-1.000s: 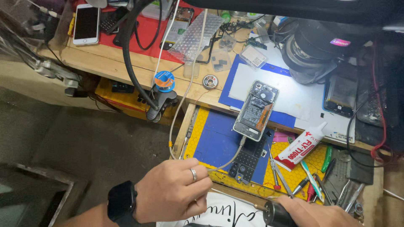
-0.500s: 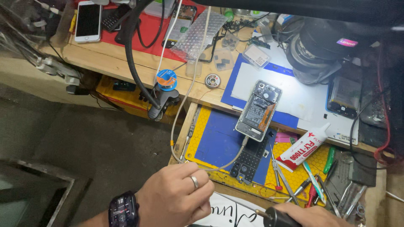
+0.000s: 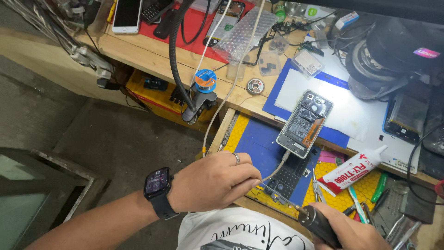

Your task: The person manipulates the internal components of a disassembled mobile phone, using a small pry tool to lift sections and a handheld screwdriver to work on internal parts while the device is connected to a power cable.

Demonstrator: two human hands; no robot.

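Pinching a thin wire (image 3: 270, 174) in left hand (image 3: 212, 180) fingers, right hand (image 3: 351, 231) fingers gripping a black tool (image 3: 319, 223), tweezers (image 3: 316, 190) in open drawer (image 3: 240, 127)

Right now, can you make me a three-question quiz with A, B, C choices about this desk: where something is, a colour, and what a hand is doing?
1. Where does the opened phone lie?
A. on the white sheet and blue mat
B. on the floor
C. in the left hand

2. What colour is the cap of the glue tube?
A. green
B. black
C. white

3. What is the left hand doing?
A. lying flat and open
B. pinching a thin wire
C. holding a cup

Answers:
1 A, its top is on the white sheet and its lower end over the blue mat.
2 C, the pointed tip is white.
3 B, its fingertips close on the wire.
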